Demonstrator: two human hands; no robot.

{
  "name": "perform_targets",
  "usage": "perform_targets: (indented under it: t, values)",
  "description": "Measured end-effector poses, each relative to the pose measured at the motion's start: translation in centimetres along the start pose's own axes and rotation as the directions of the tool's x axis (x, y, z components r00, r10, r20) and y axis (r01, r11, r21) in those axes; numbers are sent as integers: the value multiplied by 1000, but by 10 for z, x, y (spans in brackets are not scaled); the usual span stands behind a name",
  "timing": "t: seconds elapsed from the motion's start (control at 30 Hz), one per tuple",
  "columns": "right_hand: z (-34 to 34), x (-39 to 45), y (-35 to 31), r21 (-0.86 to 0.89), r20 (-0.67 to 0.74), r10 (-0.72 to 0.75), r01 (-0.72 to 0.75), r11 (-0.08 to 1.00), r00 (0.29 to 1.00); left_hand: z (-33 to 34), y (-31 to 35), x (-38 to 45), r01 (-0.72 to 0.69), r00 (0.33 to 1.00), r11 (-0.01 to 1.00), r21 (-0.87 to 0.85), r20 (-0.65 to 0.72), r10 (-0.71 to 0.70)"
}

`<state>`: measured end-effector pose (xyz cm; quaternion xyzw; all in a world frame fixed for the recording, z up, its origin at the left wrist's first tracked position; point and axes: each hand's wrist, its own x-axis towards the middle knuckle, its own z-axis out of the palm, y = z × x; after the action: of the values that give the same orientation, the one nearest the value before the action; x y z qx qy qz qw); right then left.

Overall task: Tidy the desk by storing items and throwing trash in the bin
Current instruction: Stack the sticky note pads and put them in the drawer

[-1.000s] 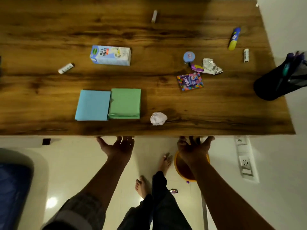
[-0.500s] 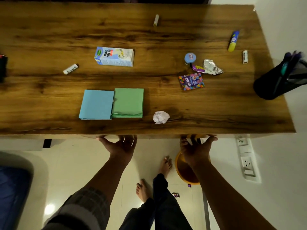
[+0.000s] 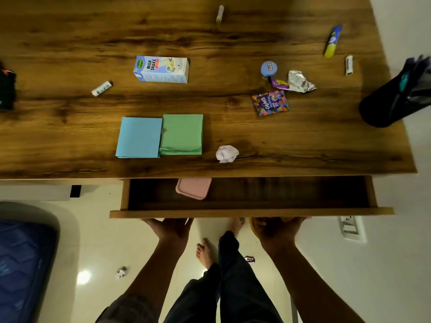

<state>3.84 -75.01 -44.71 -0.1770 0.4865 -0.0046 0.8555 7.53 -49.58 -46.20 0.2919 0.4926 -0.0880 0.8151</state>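
Head view, items taken from 9 o'clock to 3 o'clock. A small white tube (image 3: 102, 88) lay at about 10 o'clock on the desk (image 3: 70, 36), apart from the rest. The blue paper pad (image 3: 139, 137) and the green paper pad (image 3: 181, 134) sat edge to edge near the desk's front, squared up as flat stock that would suit the drawer. The milkshake carton (image 3: 162, 69) lay on its side beyond them, toward 12 o'clock. A crumpled paper ball (image 3: 227, 154) rested near the front edge, just above the drawer (image 3: 251, 212), which stood pulled out at 6 o'clock with a pink box (image 3: 193, 188) inside it. A sweet packet (image 3: 270, 102), a foil wrapper (image 3: 300, 81) and a round blue tub (image 3: 269, 69) clustered at 2 o'clock; a black pen holder (image 3: 387, 106) stood at 3 o'clock.

The left hand (image 3: 171, 229) and right hand (image 3: 277, 230) were set wide apart under the drawer front, palms up, probably so that it slid out evenly. The fingertips were hidden beneath the panel, so whether each grip was clenched on the drawer or released could not be told.
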Motion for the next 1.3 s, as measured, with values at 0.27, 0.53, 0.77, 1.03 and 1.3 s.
perform_targets:
  t: [0.27, 0.53, 0.77, 1.03, 1.3]
  values:
    - [-24, -31, 5, -66, -85, -15, 9, 998, 996, -19, -11, -33, -52, 997, 997, 52, -46, 54]
    - [-52, -60, 15, -45, -187, 10, -18, 999, 982, -41, -16, -59, -17, 989, 998, 59, -146, 26]
    - [-70, -75, 12, -168, -283, 23, -73, 983, 959, -66, -16, -69, 98, 974, 993, 73, -210, -81]
    - [-73, -119, -15, -763, -420, 53, -384, 520, 906, -109, 25, -90, 325, 946, 681, 656, -238, -222]
    - [-13, -163, -78, -978, -201, 104, -193, -79, 974, -105, 76, -121, 161, 968, 198, 967, -116, -221]
